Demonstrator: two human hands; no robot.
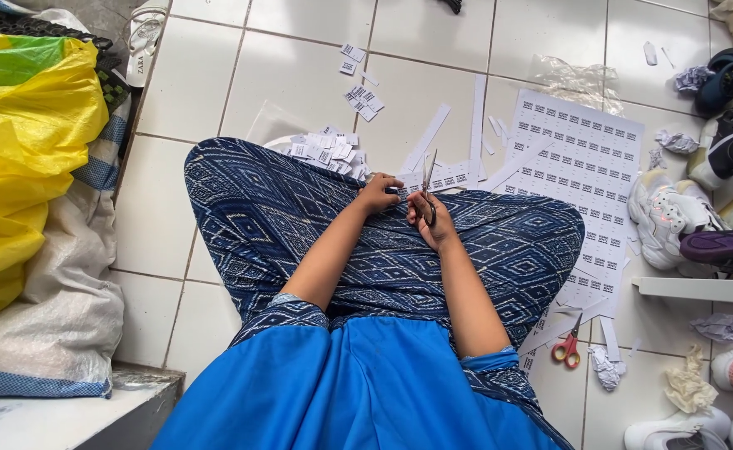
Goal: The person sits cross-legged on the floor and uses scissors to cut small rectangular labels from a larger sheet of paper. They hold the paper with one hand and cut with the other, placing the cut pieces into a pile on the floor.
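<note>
I sit on a white tiled floor with my legs crossed under blue patterned cloth. My right hand point(433, 221) grips a pair of scissors point(429, 179), blades pointing up and away. My left hand point(377, 193) pinches the end of a narrow paper strip of printed labels point(443, 177) right beside the blades. A heap of small cut labels point(326, 152) lies just beyond my left knee. More cut labels point(360, 98) are scattered farther out.
Large printed label sheets point(579, 158) lie at right, with long paper offcuts point(476, 125) nearby. Red-handled scissors point(566, 348) rest by my right knee. Shoes point(675, 218) crowd the right edge. A yellow bag point(25, 142) and a white sack point(58, 308) fill the left.
</note>
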